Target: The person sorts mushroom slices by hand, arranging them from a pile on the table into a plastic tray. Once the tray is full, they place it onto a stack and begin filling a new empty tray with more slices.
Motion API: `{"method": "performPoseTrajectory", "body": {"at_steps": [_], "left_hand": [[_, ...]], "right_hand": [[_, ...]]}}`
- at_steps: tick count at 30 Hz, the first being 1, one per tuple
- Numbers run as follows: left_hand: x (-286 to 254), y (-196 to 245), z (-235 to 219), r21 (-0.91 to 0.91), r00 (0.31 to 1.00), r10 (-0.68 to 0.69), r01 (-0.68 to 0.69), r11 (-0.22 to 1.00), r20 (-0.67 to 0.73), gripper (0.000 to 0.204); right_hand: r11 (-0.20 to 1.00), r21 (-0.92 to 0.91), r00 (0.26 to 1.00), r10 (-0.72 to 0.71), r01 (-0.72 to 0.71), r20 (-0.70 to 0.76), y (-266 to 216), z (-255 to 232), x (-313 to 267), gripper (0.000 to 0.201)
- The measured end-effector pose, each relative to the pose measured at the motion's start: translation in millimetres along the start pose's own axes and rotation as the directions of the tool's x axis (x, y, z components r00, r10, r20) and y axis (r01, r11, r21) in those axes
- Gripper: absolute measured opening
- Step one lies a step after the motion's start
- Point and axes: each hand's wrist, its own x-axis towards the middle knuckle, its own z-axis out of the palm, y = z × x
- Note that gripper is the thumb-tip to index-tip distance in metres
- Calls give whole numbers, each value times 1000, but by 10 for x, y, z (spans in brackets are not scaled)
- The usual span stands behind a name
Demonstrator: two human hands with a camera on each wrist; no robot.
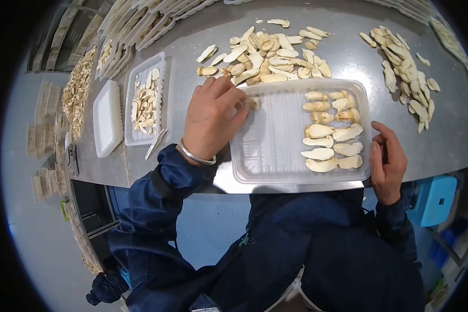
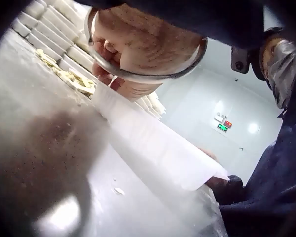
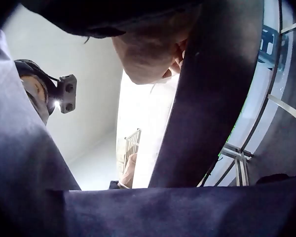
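Observation:
A clear plastic tray (image 1: pixel 270 156) lies near the table's front edge, with two columns of pale mushroom slices (image 1: pixel 320 130) in its right half. My left hand (image 1: pixel 213 117) reaches over the tray's upper left corner. Its thumb and fingers pinch a small mushroom slice (image 1: pixel 255 103), mostly hidden by the hand. In the left wrist view the left hand (image 2: pixel 138 49) is bent over the tray's side wall (image 2: pixel 148 143). My right hand (image 1: pixel 387 164) rests at the tray's right rim, fingers loosely bent. In the right wrist view the right hand (image 3: pixel 148 54) is beside the pale tray wall.
Behind the tray lies a heap of mushroom slices (image 1: pixel 275 54), and another pile (image 1: pixel 411 78) is at the right. Left stand a tray of smaller pieces (image 1: pixel 161 67), tweezers (image 1: pixel 156 143) and an upturned white tray (image 1: pixel 108 119). Stacked trays (image 1: pixel 140 23) fill the back left.

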Motion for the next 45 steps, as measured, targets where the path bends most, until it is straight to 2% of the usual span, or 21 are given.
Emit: {"method": "performPoseTrajectory", "body": {"at_steps": [3,6,9,10,12,15,17,21,24,27,29,31,32,34,37,40,45], "left_hand": [[42,-185,-143,-125,991,-130,128,984,-15,21],[146,-649,-242,-29,964,-263,262,965,-41,23],[184,-1022,-160,71,994,-99,101,992,-37,23],[182,-1079,-155,66,994,-110,109,992,3,23],[204,-1113,-149,55,988,-130,126,991,84,24],[194,-1076,-172,0,967,-222,224,975,127,23],[183,-1096,-198,25,948,-261,260,965,181,19],[214,-1189,-242,35,886,-329,337,941,326,16],[285,-1154,-276,60,838,-390,398,915,381,26],[301,-1101,-319,64,837,-398,405,912,375,29],[289,-937,-410,43,867,-376,384,922,328,27],[264,-548,-534,-11,894,-336,354,935,296,24],[226,-431,-511,-86,942,-173,206,975,287,22],[228,-71,-469,-95,957,-11,41,995,290,21],[207,129,-320,-32,939,56,-48,998,339,19],[151,135,-189,55,940,48,-71,996,339,18],[88,100,-120,134,961,99,-137,981,258,19]], "right_hand": [[1000,14,1000,3,-3,1,18,-1,-5,37],[1000,13,1000,13,-13,7,3,0,-3,42],[999,-1,999,37,-37,29,-22,-11,2,46],[1000,-2,999,30,-30,27,-24,-12,2,47],[1000,-4,1000,18,-18,21,-13,-15,-2,47],[1000,-10,1000,5,-4,22,-2,-1,2,47],[1000,-22,1000,13,-12,28,-12,-9,1,47],[1000,-17,1000,2,-2,24,-13,-2,-1,46],[1000,-11,1000,-6,6,26,-14,-17,1,46],[1000,6,1000,-14,13,21,0,-15,-1,46],[1000,25,1000,-7,7,11,-4,-4,-3,46],[1000,-6,1000,-17,17,8,15,-4,-7,46],[999,-18,999,-28,28,15,17,1,-5,45],[1000,-14,999,5,-4,33,-4,-6,4,45],[1000,5,1000,-1,1,20,-18,-1,-6,44],[1000,6,1000,-9,9,1,-6,-2,-10,44],[1000,-6,1000,-25,25,11,-3,3,0,44]]}}
